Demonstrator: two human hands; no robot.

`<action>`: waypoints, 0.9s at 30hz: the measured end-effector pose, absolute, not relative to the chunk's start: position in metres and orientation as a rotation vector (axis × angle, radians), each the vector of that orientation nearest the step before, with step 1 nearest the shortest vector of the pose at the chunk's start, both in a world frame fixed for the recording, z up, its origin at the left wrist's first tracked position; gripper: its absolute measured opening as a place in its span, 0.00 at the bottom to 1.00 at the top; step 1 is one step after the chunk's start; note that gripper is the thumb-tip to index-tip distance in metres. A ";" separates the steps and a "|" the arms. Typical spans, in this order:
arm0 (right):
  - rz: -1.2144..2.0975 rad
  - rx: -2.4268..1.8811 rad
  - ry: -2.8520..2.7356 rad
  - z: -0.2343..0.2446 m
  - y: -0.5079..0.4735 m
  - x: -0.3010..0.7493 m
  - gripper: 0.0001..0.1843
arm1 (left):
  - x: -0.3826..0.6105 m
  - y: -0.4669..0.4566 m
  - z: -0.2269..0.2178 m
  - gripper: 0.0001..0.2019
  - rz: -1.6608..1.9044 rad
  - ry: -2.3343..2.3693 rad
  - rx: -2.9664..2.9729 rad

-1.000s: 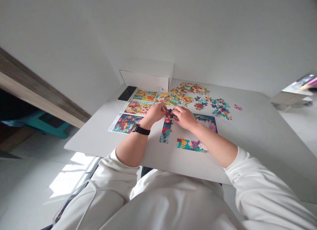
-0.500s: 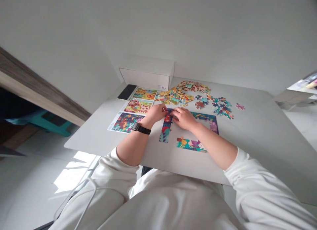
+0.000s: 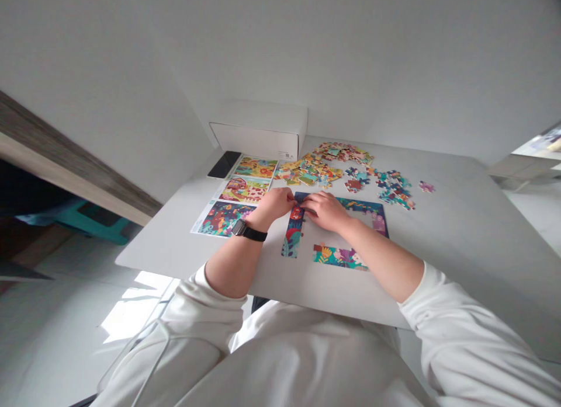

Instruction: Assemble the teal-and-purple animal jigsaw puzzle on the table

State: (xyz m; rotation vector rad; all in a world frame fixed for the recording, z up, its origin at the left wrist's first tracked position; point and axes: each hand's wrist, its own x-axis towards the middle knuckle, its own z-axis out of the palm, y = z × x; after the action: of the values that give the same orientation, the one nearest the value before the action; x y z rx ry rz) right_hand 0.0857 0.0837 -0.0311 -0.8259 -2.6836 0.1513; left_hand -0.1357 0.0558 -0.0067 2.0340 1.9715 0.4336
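Observation:
My left hand [image 3: 277,203], with a black watch on the wrist, is closed with its fingertips pinching the outer edge of a jigsaw puzzle's left strip [image 3: 291,237], near the upper left corner. Across from it my right hand [image 3: 325,210] grips the same corner from the inner side, its fingers bent and covering part of the joint. The partly joined top strip [image 3: 362,205] runs from there to the purple right side [image 3: 378,222]. Apart from these lies a bottom strip [image 3: 337,256] with flowers. My fingers hide the pieces at the corner.
Loose yellow and red puzzle pieces [image 3: 313,170] and teal ones [image 3: 394,188] are heaped behind the frame, with a lone purple piece [image 3: 426,187] at right. A picture sheet [image 3: 214,204], a phone [image 3: 224,164] and a white box [image 3: 258,139] stand at left on the table [image 3: 464,243].
The left strip's lower end has shifted slightly down, and both hands have come closer together at the corner. The white edge seen by my left fingers no longer shows.

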 end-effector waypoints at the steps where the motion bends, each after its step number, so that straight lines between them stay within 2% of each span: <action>1: 0.150 -0.824 -2.680 -0.032 0.084 0.086 0.15 | -0.134 0.055 -0.005 0.09 0.408 1.985 2.037; 11: 0.198 -0.806 -2.675 -0.034 0.084 0.086 0.16 | -0.131 0.051 -0.003 0.17 0.354 1.983 2.065; 27: 0.215 -0.813 -2.748 -0.028 0.084 0.085 0.16 | -0.137 0.052 -0.013 0.18 0.424 1.787 2.313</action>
State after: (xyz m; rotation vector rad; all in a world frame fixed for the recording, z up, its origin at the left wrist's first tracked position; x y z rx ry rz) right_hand 0.0847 0.0841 -0.0283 -0.8134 -2.7476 0.2147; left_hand -0.1373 0.0520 -0.0126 2.3128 1.7871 0.4241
